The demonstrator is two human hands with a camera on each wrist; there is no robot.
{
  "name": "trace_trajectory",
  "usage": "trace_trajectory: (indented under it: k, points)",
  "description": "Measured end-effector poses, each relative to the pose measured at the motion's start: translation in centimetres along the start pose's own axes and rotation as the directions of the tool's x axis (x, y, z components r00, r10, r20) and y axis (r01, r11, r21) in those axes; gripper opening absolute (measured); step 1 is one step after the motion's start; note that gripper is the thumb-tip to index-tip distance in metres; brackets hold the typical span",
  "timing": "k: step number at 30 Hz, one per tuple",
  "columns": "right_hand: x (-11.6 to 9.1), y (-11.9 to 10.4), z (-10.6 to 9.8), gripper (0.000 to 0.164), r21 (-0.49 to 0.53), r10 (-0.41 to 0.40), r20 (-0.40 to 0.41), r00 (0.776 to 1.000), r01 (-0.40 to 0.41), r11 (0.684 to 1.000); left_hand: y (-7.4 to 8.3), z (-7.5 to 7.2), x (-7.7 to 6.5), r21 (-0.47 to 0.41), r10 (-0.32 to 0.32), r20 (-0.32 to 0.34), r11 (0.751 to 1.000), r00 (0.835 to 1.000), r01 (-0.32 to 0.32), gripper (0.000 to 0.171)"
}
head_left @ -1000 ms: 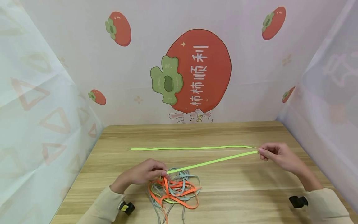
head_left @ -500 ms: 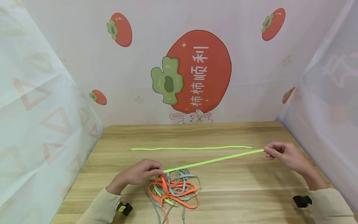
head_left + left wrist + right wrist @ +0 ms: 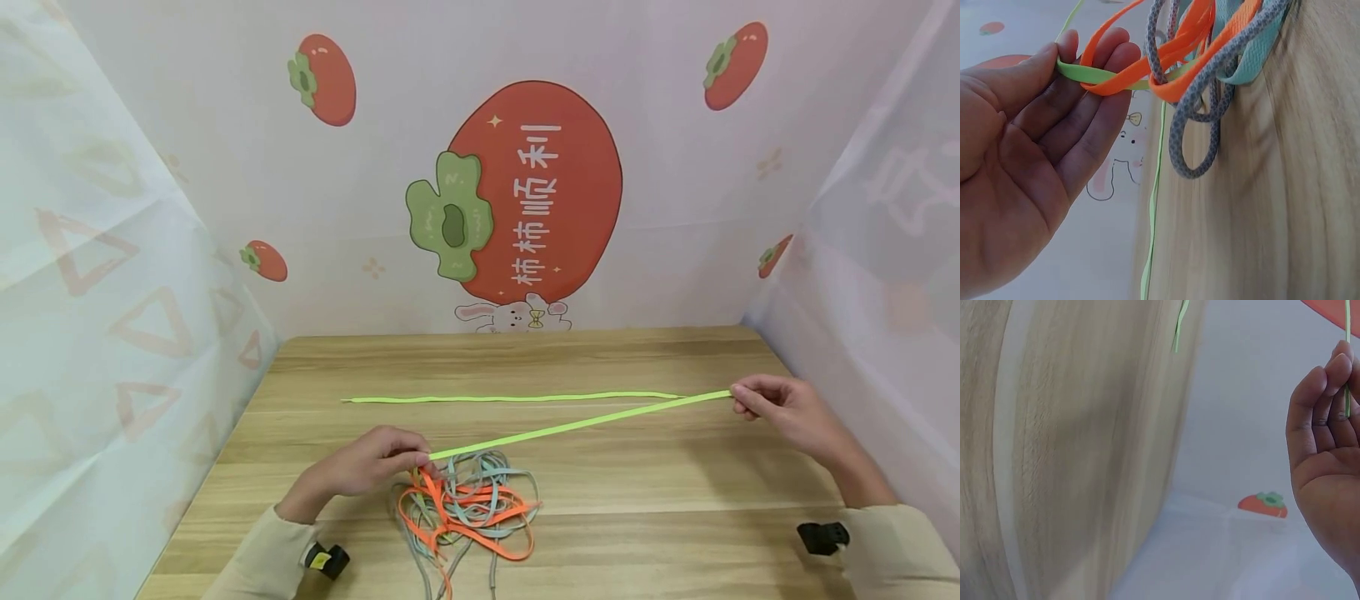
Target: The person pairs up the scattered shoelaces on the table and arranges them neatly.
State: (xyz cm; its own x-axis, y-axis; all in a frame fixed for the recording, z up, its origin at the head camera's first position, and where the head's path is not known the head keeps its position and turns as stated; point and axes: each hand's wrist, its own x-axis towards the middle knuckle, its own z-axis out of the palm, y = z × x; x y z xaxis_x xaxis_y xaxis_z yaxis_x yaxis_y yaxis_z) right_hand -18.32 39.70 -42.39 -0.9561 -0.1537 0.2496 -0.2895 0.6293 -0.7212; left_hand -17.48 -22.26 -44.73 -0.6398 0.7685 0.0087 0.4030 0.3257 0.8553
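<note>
A flat neon-green shoelace stretches taut between the two hands, above the table. My left hand pinches it between thumb and index finger, over a tangled pile of laces. In the left wrist view, an orange lace loops around the green one near the fingers, beside a grey patterned cord and a light-blue lace. My right hand pinches the green lace's other end, higher and to the right. In the right wrist view, a short tip shows below the fingertips.
A second green shoelace lies nearly straight across the back of the wooden table. Grey cord ends trail from the pile toward the front edge. A printed cloth backdrop rises behind the table, with cloth walls on both sides.
My right hand has moved right and slightly up, drawing more green lace out of the pile. The left hand has shifted a little left. Less green shows among the tangled laces.
</note>
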Motion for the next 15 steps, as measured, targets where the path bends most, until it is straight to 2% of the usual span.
trace_trajectory:
  k: [9,15]
  points:
    - [-0.3,1.4,-1.1,0.017,-0.034,0.08,-0.057,0.995,-0.082,0.996,-0.5,-0.4,-0.7,-0.024,-0.011,-0.01,1.0,1.0,0.011,0.03]
    - [-0.5,1.7,-1.7,0.026,-0.046,0.137,-0.076,0.988,-0.141,0.989,-1.2,-0.8,-1.3,-0.039,-0.002,-0.013,0.999,1.0,0.001,0.028]
